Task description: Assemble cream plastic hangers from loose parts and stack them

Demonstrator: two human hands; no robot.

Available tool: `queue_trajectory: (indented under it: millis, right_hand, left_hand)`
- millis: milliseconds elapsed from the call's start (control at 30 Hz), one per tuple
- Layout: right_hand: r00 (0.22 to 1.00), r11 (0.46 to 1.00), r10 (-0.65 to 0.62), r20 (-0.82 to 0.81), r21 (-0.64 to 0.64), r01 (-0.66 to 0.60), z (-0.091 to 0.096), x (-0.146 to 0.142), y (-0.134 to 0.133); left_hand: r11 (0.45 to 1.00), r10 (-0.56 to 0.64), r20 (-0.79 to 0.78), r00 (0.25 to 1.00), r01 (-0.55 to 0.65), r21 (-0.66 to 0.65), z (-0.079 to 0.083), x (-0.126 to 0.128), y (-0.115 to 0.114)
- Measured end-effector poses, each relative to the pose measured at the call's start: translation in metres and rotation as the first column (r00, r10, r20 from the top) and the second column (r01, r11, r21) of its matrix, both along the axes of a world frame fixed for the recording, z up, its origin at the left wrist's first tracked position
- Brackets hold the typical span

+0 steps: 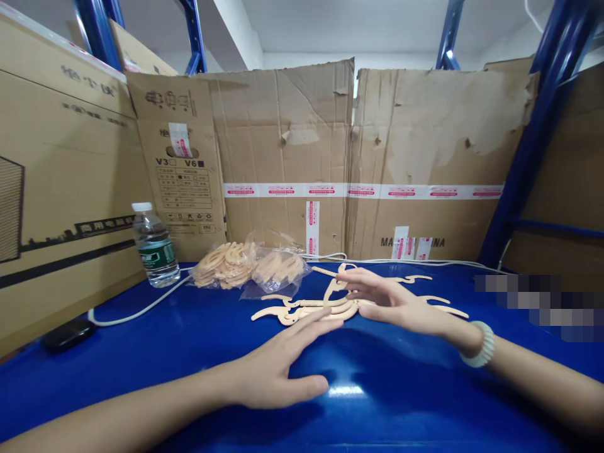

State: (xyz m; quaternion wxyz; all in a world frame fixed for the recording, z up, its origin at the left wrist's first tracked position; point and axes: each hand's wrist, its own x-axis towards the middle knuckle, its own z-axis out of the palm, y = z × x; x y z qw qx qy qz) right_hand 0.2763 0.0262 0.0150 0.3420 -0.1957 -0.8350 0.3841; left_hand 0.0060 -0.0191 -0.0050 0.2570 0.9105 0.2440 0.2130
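Several beige folding clothes hangers [271,311] lie spread on the blue table in front of me, their arms curved and a hook part standing out at the middle. My left hand [278,365] hovers at the near side of them, fingers stretched and thumb apart, holding nothing. Above the right part of the hangers is my right hand [394,303], fingers extended and spread from the thumb, with a pale coiled band on the wrist. It hides some of the hangers, and whether its fingertips touch one I cannot tell.
Behind the hangers, two clear plastic bags hold beige parts: a fuller left bag [226,265] and a right bag [279,269]. A water bottle [158,255], a white cable [136,319] and a black object [68,335] are at left. Cardboard sheets [283,151] wall the back.
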Motion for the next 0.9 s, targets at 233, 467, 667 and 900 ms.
queue_trajectory:
  millis: [233,467,667,900]
  right_hand:
    - [0.986,0.996,0.081,0.147,0.033,-0.086,0.003,-0.005,-0.023]
    - [0.968,0.985,0.173,0.183,-0.025,-0.171,0.007,-0.007,-0.026]
    - [0.968,0.995,0.056,0.245,0.062,-0.073,0.008,-0.009,-0.022]
    - [0.775,0.745,-0.588,0.231,0.528,0.407,-0.010,0.042,0.050]
  left_hand:
    - [0.972,0.006,0.235,0.972,0.049,-0.230,-0.010,0.000,0.001]
    - [0.982,0.077,0.355,0.932,-0.008,-0.190,-0.008,-0.001,0.003]
    - [0.942,0.251,0.479,0.841,-0.097,-0.323,-0.008,0.004,0.010]
    - [0.855,0.479,0.549,0.685,-0.223,-0.468,-0.008,0.005,0.019]
